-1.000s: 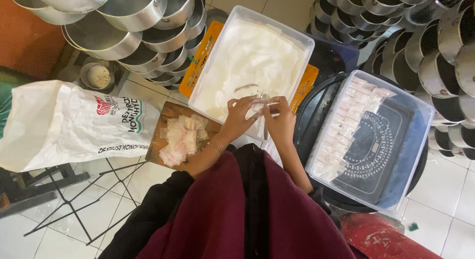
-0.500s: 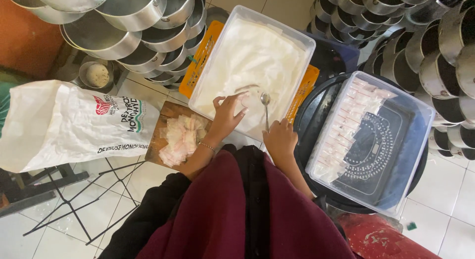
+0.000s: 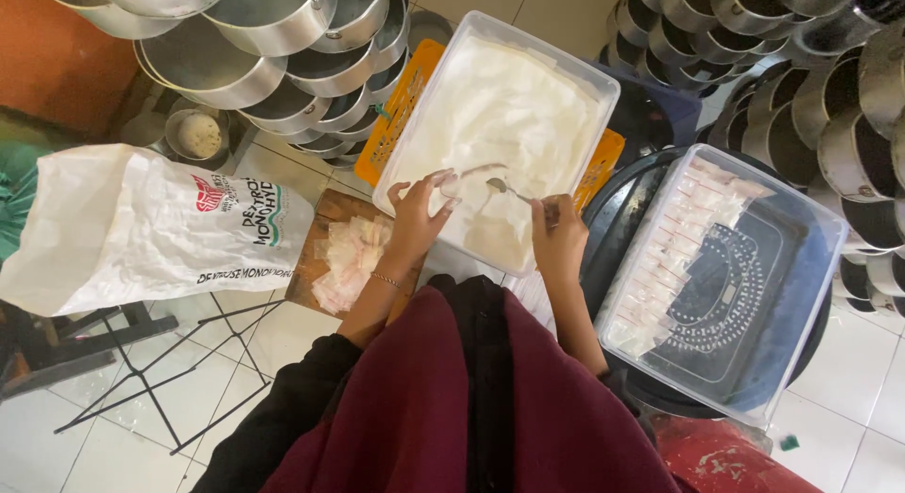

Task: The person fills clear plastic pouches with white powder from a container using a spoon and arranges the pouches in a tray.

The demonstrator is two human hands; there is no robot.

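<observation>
Beside left hand (image 3: 415,215): white printed sack (image 3: 141,229), small clear packets (image 3: 347,262).

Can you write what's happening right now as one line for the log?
left hand: holds small clear bag | right hand: holds spoon | both over tub of white powder | filled packets on board

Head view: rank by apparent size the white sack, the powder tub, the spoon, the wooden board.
1. White sack and powder tub: look alike in size, not ranked.
2. Wooden board, partly covered.
3. Spoon, in the right hand.
</observation>
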